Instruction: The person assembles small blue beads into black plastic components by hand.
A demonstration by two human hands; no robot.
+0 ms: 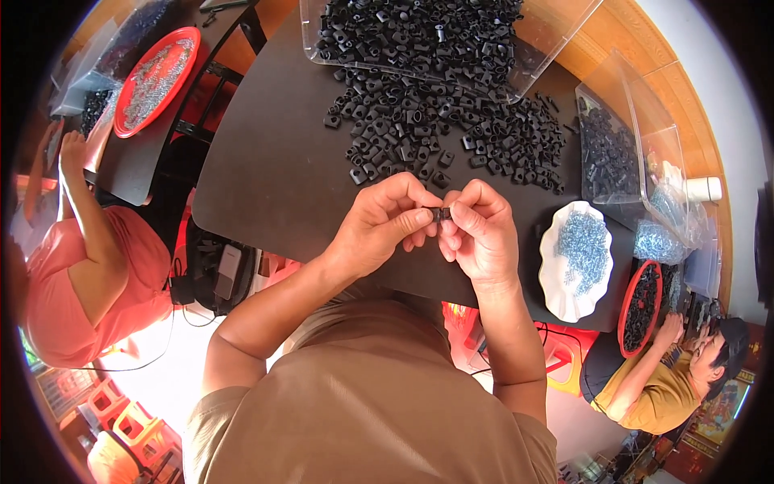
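Over the near part of the dark table, my left hand and my right hand meet, thumbs and fingertips pinched together. Between them is a small black plastic part, mostly covered by the fingers; whether it is one piece or two joined cannot be made out. Just beyond my hands spreads a loose heap of small black hollow plastic parts. It spills from a clear plastic bin lying at the far side. Right of my right hand stands a white scalloped dish with many small, shiny, bluish-clear pieces.
At right stand a clear bin of black parts, a plastic bag of clear pieces and a red tray of black parts. One person works at right, another at left near a red tray of small shiny pieces.
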